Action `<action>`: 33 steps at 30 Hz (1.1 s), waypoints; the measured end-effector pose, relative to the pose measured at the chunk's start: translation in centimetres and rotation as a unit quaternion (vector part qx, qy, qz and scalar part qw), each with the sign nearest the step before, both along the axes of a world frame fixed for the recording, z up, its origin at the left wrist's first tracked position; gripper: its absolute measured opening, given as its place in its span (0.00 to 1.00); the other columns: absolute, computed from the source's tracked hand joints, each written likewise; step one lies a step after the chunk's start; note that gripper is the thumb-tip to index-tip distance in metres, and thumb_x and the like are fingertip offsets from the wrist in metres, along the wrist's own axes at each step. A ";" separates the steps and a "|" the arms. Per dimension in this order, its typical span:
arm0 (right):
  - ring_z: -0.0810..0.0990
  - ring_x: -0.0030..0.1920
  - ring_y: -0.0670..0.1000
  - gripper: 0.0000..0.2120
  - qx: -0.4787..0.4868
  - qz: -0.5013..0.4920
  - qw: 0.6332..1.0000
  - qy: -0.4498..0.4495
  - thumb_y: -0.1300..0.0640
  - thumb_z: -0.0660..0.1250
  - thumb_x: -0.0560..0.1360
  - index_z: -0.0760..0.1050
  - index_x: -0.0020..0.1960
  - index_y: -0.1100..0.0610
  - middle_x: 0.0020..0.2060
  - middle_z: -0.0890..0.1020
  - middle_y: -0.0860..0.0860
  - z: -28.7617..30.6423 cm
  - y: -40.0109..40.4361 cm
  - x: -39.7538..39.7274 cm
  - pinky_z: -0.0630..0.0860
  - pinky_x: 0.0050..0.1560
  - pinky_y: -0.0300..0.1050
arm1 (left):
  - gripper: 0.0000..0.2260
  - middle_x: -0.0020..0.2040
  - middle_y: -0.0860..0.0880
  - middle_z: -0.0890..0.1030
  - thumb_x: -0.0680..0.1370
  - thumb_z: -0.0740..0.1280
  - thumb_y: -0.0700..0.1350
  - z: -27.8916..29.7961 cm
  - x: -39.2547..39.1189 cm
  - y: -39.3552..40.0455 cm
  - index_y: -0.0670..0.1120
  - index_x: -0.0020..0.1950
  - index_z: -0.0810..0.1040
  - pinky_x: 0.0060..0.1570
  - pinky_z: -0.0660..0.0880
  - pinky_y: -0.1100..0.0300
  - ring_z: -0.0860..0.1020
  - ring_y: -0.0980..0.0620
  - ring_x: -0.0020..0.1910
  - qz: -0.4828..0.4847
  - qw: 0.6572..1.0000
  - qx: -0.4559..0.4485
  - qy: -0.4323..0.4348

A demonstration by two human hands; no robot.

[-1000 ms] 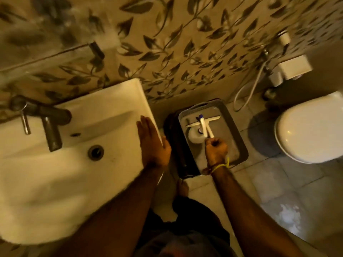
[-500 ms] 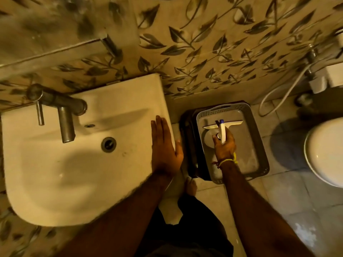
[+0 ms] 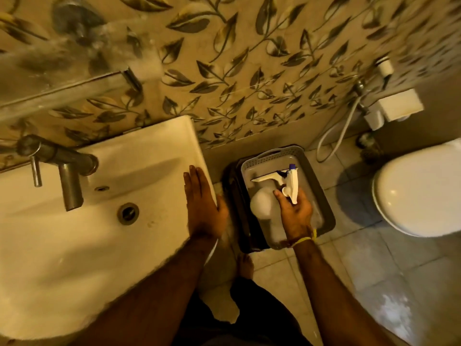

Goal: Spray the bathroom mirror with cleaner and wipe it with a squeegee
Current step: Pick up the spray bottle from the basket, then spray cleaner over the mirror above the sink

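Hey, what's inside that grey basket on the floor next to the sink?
In the grey basket: a white squeegee lying flat and a white spray bottle, whose trigger head the right hand grips. That hand and wrist cover part of the basket floor, so anything under them is hidden.

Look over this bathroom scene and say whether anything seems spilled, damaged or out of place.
Nothing looks clearly wrong. A pale blotchy patch on the floor tiles at lower right may be residue or glare; I cannot tell which. The right hand grips the spray bottle over the grey basket, and the left hand rests flat on the sink rim.
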State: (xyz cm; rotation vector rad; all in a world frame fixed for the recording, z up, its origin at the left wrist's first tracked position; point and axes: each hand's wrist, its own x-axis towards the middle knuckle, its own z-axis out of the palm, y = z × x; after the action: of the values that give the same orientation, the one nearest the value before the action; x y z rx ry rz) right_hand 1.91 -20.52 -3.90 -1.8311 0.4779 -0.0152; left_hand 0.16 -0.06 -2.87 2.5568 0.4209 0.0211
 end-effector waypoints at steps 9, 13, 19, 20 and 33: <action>0.80 0.36 0.46 0.18 0.061 0.055 0.990 -0.116 0.46 0.59 0.78 0.77 0.57 0.58 0.37 0.81 0.56 14.6 2.9 -4.1 0.77 0.39 0.34 | 0.37 0.82 0.41 0.43 0.83 0.58 0.55 3.2 -0.2 0.6 0.40 0.81 0.40 0.78 0.47 0.42 0.44 0.40 0.81 -0.040 0.992 0.067 0.100; 0.81 0.38 0.45 0.18 0.062 0.083 0.988 -0.111 0.50 0.69 0.75 0.77 0.63 0.54 0.41 0.83 0.50 16.4 5.7 -5.2 0.79 0.39 0.38 | 0.31 0.83 0.44 0.46 0.85 0.54 0.55 6.0 -1.2 3.9 0.44 0.82 0.44 0.78 0.44 0.46 0.43 0.44 0.81 -0.099 0.986 0.032 0.128; 0.83 0.38 0.47 0.23 0.037 0.110 0.993 -0.032 0.45 0.76 0.67 0.80 0.59 0.51 0.42 0.85 0.49 17.0 11.5 -5.9 0.82 0.41 0.44 | 0.27 0.82 0.48 0.54 0.84 0.59 0.52 10.9 -6.6 10.0 0.49 0.82 0.56 0.79 0.48 0.50 0.47 0.49 0.81 -0.118 0.993 -0.004 0.001; 0.82 0.36 0.50 0.22 0.031 0.109 0.993 -0.014 0.45 0.75 0.67 0.80 0.58 0.53 0.40 0.85 0.51 17.5 12.3 -5.9 0.81 0.39 0.46 | 0.25 0.81 0.49 0.58 0.84 0.60 0.51 11.8 -7.1 10.9 0.49 0.80 0.61 0.78 0.52 0.52 0.50 0.51 0.81 -0.120 0.992 -0.002 -0.029; 0.79 0.28 0.51 0.11 -0.028 0.425 0.810 -0.402 0.56 0.66 0.78 0.76 0.58 0.59 0.43 0.82 0.60 45.3 31.9 -4.4 0.78 0.26 0.47 | 0.16 0.71 0.45 0.76 0.81 0.65 0.42 39.1 -5.8 30.3 0.43 0.68 0.78 0.66 0.71 0.57 0.75 0.47 0.69 0.011 0.815 0.188 -0.549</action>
State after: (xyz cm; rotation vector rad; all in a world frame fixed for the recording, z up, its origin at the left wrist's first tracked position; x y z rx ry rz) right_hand -2.50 11.40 41.37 -1.7545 -0.9598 -0.1862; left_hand -5.64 30.27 36.19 2.3802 -0.0372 1.6274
